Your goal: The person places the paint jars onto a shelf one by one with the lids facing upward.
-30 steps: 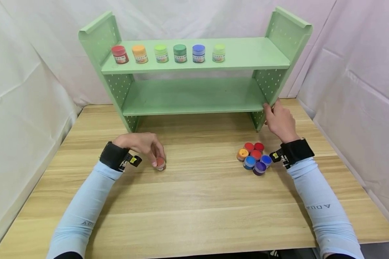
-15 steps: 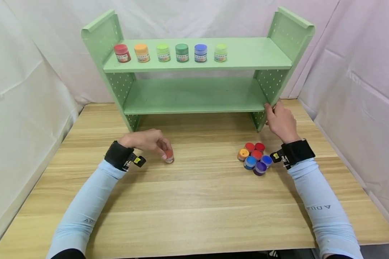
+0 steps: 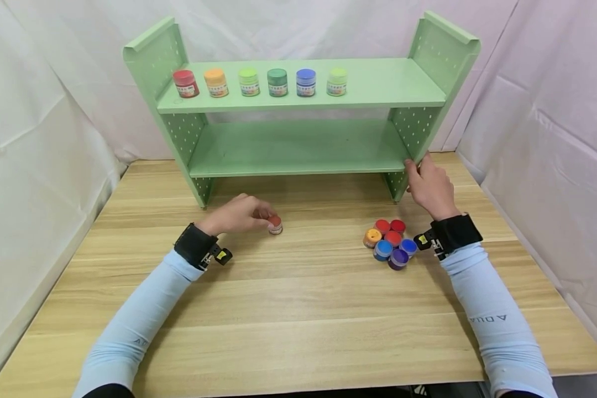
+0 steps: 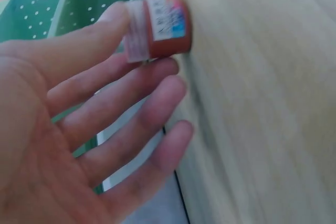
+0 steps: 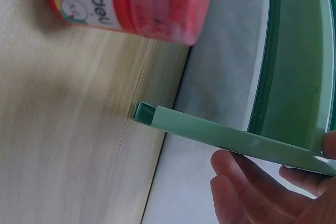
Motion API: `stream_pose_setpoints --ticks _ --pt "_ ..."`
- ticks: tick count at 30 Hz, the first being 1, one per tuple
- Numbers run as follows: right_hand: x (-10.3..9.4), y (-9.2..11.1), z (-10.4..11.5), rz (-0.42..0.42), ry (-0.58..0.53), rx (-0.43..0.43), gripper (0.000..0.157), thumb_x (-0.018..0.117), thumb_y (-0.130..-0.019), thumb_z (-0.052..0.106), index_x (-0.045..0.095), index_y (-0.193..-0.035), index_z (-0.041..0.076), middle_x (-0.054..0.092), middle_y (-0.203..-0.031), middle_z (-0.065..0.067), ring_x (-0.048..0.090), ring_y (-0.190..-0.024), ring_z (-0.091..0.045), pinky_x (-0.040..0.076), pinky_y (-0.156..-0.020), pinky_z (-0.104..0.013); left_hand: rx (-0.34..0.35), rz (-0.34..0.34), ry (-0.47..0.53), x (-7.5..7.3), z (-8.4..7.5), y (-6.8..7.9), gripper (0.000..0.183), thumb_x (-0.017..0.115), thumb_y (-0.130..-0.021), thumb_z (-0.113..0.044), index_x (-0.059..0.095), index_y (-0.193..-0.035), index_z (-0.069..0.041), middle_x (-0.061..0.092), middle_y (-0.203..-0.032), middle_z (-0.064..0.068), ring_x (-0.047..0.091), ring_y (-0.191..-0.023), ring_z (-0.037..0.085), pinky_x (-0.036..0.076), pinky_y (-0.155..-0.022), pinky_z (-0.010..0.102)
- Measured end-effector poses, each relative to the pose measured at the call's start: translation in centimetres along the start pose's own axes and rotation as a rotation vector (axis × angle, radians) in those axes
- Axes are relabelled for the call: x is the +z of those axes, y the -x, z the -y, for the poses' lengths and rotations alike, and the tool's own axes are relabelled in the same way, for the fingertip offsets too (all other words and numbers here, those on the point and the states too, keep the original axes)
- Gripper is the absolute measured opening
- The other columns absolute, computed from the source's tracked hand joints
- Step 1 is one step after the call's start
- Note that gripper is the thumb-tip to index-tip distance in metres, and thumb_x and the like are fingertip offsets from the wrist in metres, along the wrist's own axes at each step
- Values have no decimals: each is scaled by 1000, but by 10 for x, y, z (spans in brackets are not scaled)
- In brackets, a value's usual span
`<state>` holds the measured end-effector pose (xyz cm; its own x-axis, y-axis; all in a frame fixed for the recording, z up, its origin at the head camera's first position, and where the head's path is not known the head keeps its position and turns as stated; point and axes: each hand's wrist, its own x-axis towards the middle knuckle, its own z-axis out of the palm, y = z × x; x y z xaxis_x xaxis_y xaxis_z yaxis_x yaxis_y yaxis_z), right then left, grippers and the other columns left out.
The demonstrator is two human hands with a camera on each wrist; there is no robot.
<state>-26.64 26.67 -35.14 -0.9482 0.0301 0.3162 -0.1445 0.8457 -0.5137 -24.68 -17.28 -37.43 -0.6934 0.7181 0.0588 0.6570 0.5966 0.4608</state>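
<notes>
Between thumb and fingers, my left hand pinches a small brownish-red paint jar low over the table, in front of the green shelf. The left wrist view shows the thumb on the lid side of this jar, its base right at the wood, the lower fingers spread apart. My right hand holds the shelf's right side panel near the lower board, with thumb inside and fingers outside.
Several paint jars stand in a row on the upper board. Several more, with red, orange, blue and purple lids, cluster near my right wrist, among them a purple-lidded jar. White cloth hangs around the wooden table.
My left hand has moved right and farther from me across the table, carrying the paint jar with it. The right hand keeps its hold on the shelf.
</notes>
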Motion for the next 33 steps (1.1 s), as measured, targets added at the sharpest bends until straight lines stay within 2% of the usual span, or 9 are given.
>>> stream_pose_setpoints --ticks 5,8,12,17,24,33 --pt "0 0 0 -2 3 1 62 24 -101 52 35 -144 9 66 -89 -15 65 -66 -26 41 -49 -42 -6 -72 -38 6 -5 -7 40 70 -86 -28 67 -118 -6 68 -94 -6 63 -82 7 51 -71 27" --pt "0 0 -1 -1 -1 -1 63 24 -101 52 34 -144 8 66 -90 -16 65 -65 -26 41 -48 -41 -15 -76 -39 9 -8 -10 47 73 -83 -30 64 -122 -5 68 -92 -5 63 -80 7 51 -71 27" --pt "0 1 -1 6 -12 -2 64 24 -101 52 33 -145 7 66 -93 -17 65 -65 -26 42 -46 -40 -28 -67 -87 15 -10 -12 52 76 -79 -31 63 -123 -6 66 -90 -7 60 -75 4 50 -67 23" --pt "1 1 0 10 -14 -2 64 24 -101 51 33 -145 5 65 -94 -18 64 -65 -26 42 -46 -40 -43 -74 -127 19 -8 -12 53 77 -77 -32 63 -123 -9 63 -90 -8 58 -76 6 48 -66 24" --pt "2 2 1 11 -4 -5 65 23 -101 51 31 -146 5 65 -92 -18 64 -66 -27 42 -46 -40 -58 -83 -92 20 -5 -10 49 79 -76 -27 64 -119 -10 64 -89 -7 59 -75 6 48 -65 24" --pt "1 0 0 2 3 -3 63 24 -101 51 34 -143 5 66 -88 -16 64 -65 -26 41 -46 -40 -52 -99 -82 21 -3 -13 42 79 -76 -28 66 -113 -12 64 -86 -9 59 -72 4 48 -63 22"
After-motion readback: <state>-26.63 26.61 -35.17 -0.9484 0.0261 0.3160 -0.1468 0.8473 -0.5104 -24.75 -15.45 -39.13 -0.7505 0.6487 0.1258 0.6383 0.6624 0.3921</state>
